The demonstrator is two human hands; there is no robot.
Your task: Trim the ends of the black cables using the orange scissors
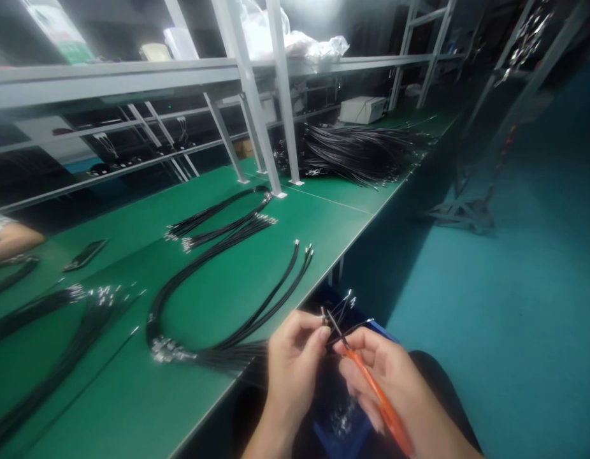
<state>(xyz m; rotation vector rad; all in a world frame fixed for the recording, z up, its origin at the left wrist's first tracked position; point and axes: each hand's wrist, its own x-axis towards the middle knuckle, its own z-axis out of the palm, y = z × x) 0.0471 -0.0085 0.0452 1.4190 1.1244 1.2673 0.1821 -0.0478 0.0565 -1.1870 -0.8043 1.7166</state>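
Observation:
My left hand (295,357) pinches the end of a black cable (326,320) between thumb and fingertips, just off the table's front edge. In my right hand (381,370) is a tool with orange handles (378,392), its dark, narrow tip touching or very near the cable end. Other cable ends with shiny tips (351,298) stick out behind my fingers. Below both hands sits a blue bin (336,440) with small shiny pieces inside. A bundle of black cables (168,287) curves over the green table (228,287) to the left of my hands.
More cable bundles (60,382) lie at the left, near a phone (86,255) and another person's forearm (18,241). White shelf posts (261,115) stand on the table. Behind them rest a large cable pile (362,153) and a pale box (363,110).

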